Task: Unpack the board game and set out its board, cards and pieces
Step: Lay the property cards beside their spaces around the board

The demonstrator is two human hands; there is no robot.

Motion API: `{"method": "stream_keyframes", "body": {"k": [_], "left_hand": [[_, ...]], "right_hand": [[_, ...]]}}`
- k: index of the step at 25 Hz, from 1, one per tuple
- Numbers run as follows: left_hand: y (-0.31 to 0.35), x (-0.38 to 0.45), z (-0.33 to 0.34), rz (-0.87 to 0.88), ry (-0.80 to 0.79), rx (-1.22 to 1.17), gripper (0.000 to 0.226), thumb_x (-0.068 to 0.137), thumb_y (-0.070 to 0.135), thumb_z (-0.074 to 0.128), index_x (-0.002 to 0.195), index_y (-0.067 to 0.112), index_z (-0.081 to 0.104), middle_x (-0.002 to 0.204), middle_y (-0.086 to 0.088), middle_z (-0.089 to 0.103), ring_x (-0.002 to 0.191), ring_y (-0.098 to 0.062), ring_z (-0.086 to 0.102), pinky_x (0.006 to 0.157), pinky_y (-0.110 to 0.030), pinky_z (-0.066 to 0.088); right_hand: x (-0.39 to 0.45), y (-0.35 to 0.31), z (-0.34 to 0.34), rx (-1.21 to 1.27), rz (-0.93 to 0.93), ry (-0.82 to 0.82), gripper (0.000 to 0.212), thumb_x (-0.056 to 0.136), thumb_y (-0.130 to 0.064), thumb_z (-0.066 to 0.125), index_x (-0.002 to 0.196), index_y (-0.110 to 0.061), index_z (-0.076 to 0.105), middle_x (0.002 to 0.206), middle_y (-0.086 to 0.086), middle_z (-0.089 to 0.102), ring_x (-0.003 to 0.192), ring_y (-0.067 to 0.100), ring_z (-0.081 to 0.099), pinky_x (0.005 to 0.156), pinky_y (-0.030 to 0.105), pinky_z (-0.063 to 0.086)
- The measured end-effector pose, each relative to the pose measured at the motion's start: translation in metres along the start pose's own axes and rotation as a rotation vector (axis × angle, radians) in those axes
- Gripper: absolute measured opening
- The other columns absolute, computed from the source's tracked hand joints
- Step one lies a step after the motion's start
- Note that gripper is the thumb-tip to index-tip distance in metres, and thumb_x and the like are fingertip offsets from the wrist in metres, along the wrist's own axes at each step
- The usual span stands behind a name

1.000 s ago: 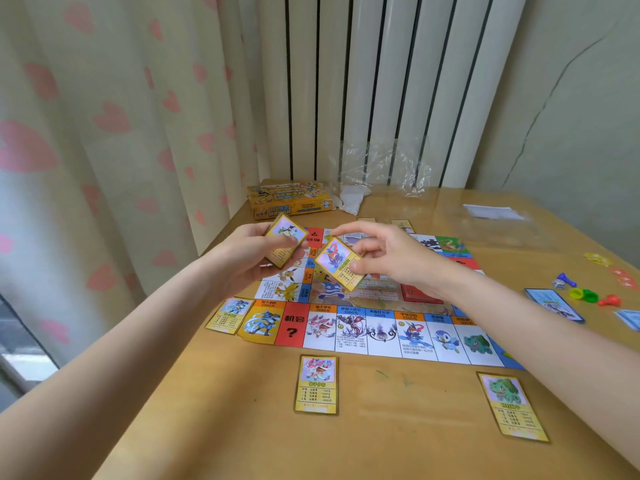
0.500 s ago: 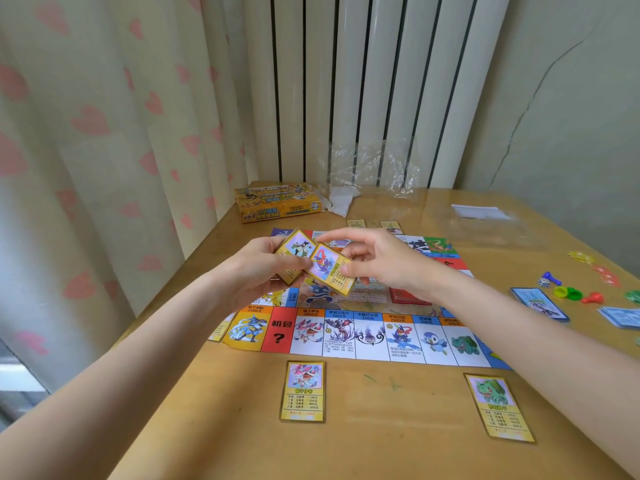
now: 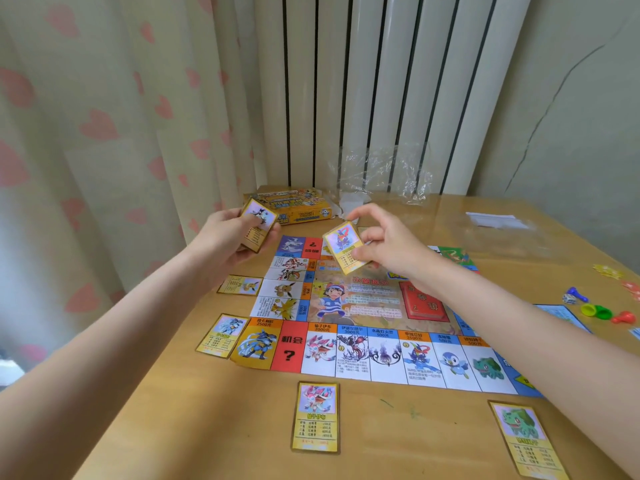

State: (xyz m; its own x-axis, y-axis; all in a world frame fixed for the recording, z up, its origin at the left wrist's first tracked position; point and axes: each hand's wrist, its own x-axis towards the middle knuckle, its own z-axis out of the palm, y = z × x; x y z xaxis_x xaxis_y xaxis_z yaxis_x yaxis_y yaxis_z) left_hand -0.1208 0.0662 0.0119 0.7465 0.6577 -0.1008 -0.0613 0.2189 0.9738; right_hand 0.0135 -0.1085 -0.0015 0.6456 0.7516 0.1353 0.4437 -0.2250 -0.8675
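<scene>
The colourful game board lies flat on the wooden table. My left hand grips a stack of yellow cards above the board's far left corner. To its right, my right hand pinches a single yellow card held over the board. Yellow cards lie around the board: one at the near edge, one at the near right, two along the left side.
The yellow game box lies at the table's far edge beside crumpled clear wrapping. Small plastic pawns and a die sit at the right, near blue cards. A curtain hangs left, a radiator behind.
My hands have drawn apart: the right has pulled one card off the stack and moved it right, while the left holds the stack further left.
</scene>
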Motion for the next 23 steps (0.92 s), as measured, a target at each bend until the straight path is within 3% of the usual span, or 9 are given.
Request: {"method": "stream_keyframes", "body": {"k": [4,7,11,13,19,23], "left_hand": [[-0.015,0.004,0.004,-0.065,-0.042,0.093,0.013,0.095,0.004,0.045,0.104,0.004,0.055,0.093,-0.015,0.067,0.082,-0.02,0.066,0.078,-0.028,0.056],[-0.031,-0.004,0.015,-0.105,-0.131,0.191,0.013,0.095,0.005,0.045,0.101,0.007,0.057,0.086,-0.01,0.07,0.074,-0.015,0.067,0.068,-0.024,0.055],[-0.048,-0.025,0.035,-0.109,-0.247,0.246,0.016,0.096,0.007,0.044,0.103,0.008,0.059,0.087,-0.007,0.071,0.069,-0.01,0.068,0.07,-0.025,0.055],[-0.054,-0.037,0.046,-0.115,-0.301,0.278,0.016,0.096,0.006,0.045,0.1,0.01,0.059,0.088,-0.007,0.07,0.067,-0.008,0.068,0.064,-0.022,0.054],[-0.073,-0.076,0.076,-0.064,-0.479,0.357,0.012,0.089,0.003,0.058,0.094,0.012,0.063,0.083,-0.005,0.069,0.073,-0.014,0.066,0.063,-0.02,0.051],[-0.08,-0.097,0.089,-0.034,-0.496,0.458,0.011,0.084,-0.001,0.063,0.087,0.01,0.062,0.079,-0.009,0.069,0.07,-0.015,0.065,0.075,-0.024,0.055]], "right_hand": [[0.003,0.008,0.0,-0.04,0.044,-0.1,0.036,0.082,0.004,0.063,0.093,-0.029,0.051,0.068,-0.001,0.059,0.05,0.006,0.051,0.048,0.023,0.038],[-0.008,0.016,-0.008,-0.064,0.086,-0.259,0.03,0.083,0.003,0.063,0.095,-0.024,0.056,0.065,-0.002,0.06,0.054,0.006,0.051,0.049,0.022,0.038],[-0.036,0.026,-0.023,-0.075,0.115,-0.355,0.032,0.083,0.003,0.063,0.096,-0.025,0.055,0.062,-0.007,0.058,0.057,0.007,0.051,0.052,0.021,0.039],[-0.051,0.028,-0.032,-0.095,0.14,-0.394,0.032,0.083,0.003,0.063,0.094,-0.025,0.053,0.063,-0.004,0.055,0.059,0.011,0.05,0.056,0.022,0.039],[-0.097,0.034,-0.046,-0.053,0.164,-0.339,0.033,0.078,0.007,0.067,0.087,-0.016,0.045,0.069,0.013,0.052,0.052,0.015,0.051,0.049,0.021,0.045],[-0.127,0.037,-0.049,-0.04,0.2,-0.266,0.028,0.079,0.002,0.069,0.078,-0.013,0.045,0.062,0.004,0.054,0.041,0.012,0.054,0.044,0.019,0.044]]}}
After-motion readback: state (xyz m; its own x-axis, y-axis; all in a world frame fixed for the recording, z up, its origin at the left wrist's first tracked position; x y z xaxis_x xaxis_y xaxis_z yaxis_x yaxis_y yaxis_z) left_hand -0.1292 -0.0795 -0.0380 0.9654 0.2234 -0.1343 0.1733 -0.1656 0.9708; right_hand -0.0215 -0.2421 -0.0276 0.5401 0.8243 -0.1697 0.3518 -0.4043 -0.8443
